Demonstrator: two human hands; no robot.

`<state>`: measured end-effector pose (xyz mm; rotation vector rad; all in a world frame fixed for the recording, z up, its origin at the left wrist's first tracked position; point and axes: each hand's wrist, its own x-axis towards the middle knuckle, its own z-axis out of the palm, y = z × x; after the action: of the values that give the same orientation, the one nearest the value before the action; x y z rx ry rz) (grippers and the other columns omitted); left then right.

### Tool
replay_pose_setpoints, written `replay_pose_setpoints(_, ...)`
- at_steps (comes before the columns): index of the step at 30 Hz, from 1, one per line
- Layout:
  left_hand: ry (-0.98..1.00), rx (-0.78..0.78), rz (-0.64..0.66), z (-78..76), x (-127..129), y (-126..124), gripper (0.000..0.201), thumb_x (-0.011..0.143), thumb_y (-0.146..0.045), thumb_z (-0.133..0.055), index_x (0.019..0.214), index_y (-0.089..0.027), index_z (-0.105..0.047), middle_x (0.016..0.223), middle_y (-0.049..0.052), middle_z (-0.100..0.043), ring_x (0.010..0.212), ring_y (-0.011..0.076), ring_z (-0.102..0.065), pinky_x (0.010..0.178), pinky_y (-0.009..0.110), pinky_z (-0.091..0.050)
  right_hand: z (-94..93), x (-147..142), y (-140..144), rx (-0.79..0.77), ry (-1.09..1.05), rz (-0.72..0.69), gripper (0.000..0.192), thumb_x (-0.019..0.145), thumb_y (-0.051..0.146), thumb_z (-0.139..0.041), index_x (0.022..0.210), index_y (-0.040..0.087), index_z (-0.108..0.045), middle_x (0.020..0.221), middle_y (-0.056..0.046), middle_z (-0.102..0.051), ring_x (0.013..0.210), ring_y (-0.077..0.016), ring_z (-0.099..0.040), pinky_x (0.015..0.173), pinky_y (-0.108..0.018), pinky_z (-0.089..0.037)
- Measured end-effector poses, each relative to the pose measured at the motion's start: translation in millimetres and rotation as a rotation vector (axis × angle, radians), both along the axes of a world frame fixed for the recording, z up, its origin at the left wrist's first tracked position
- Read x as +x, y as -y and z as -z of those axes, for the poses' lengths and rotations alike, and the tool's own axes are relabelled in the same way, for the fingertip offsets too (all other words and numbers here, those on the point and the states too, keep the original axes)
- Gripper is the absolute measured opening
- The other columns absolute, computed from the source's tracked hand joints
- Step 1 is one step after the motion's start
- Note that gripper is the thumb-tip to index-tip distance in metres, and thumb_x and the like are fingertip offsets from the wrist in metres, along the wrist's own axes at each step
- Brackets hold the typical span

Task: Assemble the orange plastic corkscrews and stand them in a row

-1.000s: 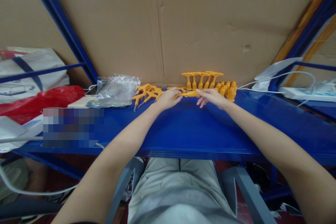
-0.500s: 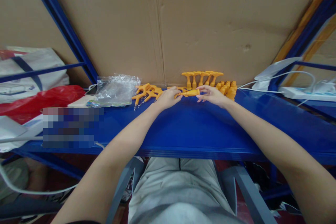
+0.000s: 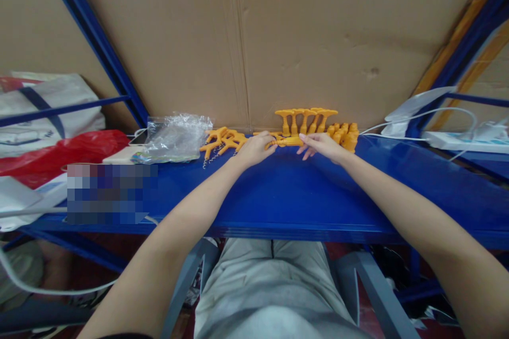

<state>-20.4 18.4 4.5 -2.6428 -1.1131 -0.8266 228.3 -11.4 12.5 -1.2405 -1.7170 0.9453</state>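
Between both hands lies an orange corkscrew point(image 3: 291, 141), level, with its barrel-shaped orange sleeve over the screw. My left hand point(image 3: 256, 149) is closed round its handle end. The sleeve's far end is pinched between thumb and finger of my right hand point(image 3: 321, 145), while its other fingers hang loosely. Left of my left hand lie several loose orange corkscrew handles point(image 3: 225, 140) with bare metal spirals. Behind my hands, several sleeved corkscrews point(image 3: 304, 121) stand upright in a row. Several orange sleeves point(image 3: 347, 136) are grouped beside my right hand.
A cardboard wall point(image 3: 254, 37) rises behind the blue shelf point(image 3: 294, 196). A clear plastic bag point(image 3: 175, 137) lies at the left, near a red bag point(image 3: 79, 148) and a pale cloth bag point(image 3: 51, 106). White power strips and cables point(image 3: 461, 141) run along the right.
My right hand has shifted slightly left and its thumb now reaches further over the sleeve's end. My left hand stays nearly still on the handle.
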Motion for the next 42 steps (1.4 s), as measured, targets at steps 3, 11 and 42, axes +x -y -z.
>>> replay_pose_setpoints(3,-0.003,-0.014,-0.011,-1.3,-0.3,0.6,0.021,0.097,-0.023,-0.058,0.106,-0.015,-0.076,0.103,0.009,-0.070,0.094,0.0207,-0.070,0.083,0.030,-0.053,2.3,4.6,-4.1,0.060,-0.047,-0.035,0.045,0.075,0.044,-0.089,0.104,0.019,-0.066,0.091,-0.004,-0.080,0.060,-0.0140,-0.071,0.056,-0.025,-0.054)
replay_pose_setpoints(11,-0.001,0.065,0.034,-2.7,-0.9,4.9,0.025,0.098,-0.026,-0.056,0.112,-0.018,-0.075,0.109,0.008,-0.069,0.094,0.0192,-0.070,0.083,0.028,-0.054,-1.9,-3.8,3.0,-0.001,-0.049,-0.062,0.065,0.086,0.077,-0.062,0.065,0.016,-0.065,0.058,-0.011,-0.071,0.049,-0.0172,-0.066,0.050,-0.027,-0.054)
replay_pose_setpoints(42,-0.038,0.047,-0.051,-3.6,2.4,8.2,0.025,0.097,-0.022,-0.058,0.112,-0.015,-0.076,0.107,0.010,-0.071,0.094,0.0212,-0.072,0.081,0.029,-0.055,3.8,-9.8,7.4,-0.049,-0.190,-0.075,0.037,0.089,0.050,-0.077,0.085,0.013,-0.073,0.071,-0.010,-0.077,0.059,-0.0181,-0.072,0.063,-0.030,-0.062)
